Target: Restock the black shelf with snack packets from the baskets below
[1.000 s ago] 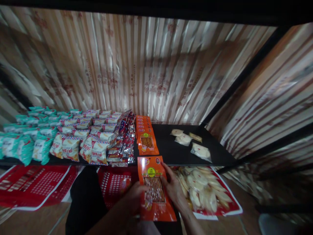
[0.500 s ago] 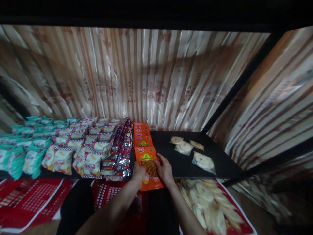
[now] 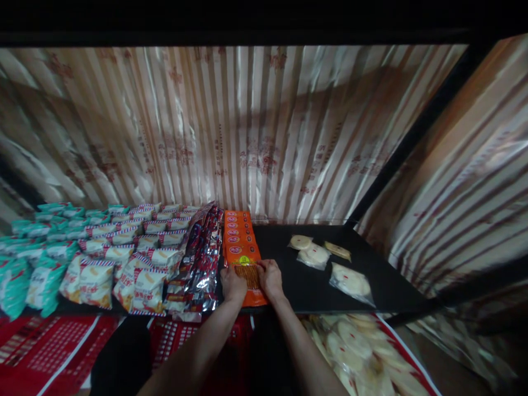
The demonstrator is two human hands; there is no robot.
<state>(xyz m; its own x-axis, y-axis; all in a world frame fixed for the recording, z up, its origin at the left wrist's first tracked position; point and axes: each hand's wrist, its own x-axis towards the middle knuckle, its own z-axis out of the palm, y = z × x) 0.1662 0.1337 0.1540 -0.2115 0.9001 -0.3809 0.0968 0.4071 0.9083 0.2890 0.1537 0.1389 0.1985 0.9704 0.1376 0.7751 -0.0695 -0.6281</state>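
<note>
Both my hands rest on an orange snack packet point(image 3: 251, 275) at the front of a black shelf point(image 3: 388, 286). My left hand point(image 3: 232, 284) grips its left edge and my right hand point(image 3: 271, 279) presses on its right side, fingers curled over it. The packet lies on the near end of a row of like orange packets point(image 3: 237, 234) that overlap toward the back.
Left of the orange row lie silver-red foil packs point(image 3: 202, 258), white-and-red striped snack bags point(image 3: 136, 258) and teal bags point(image 3: 33, 264). Clear-wrapped round cakes point(image 3: 317, 254) lie on the shelf's right part. Below stand red baskets point(image 3: 53, 346) and a tray of round cakes point(image 3: 363, 352). Striped fabric hangs behind.
My hands carried the orange packet up and forward from over the baskets onto the shelf, laying it on the front of the orange row.
</note>
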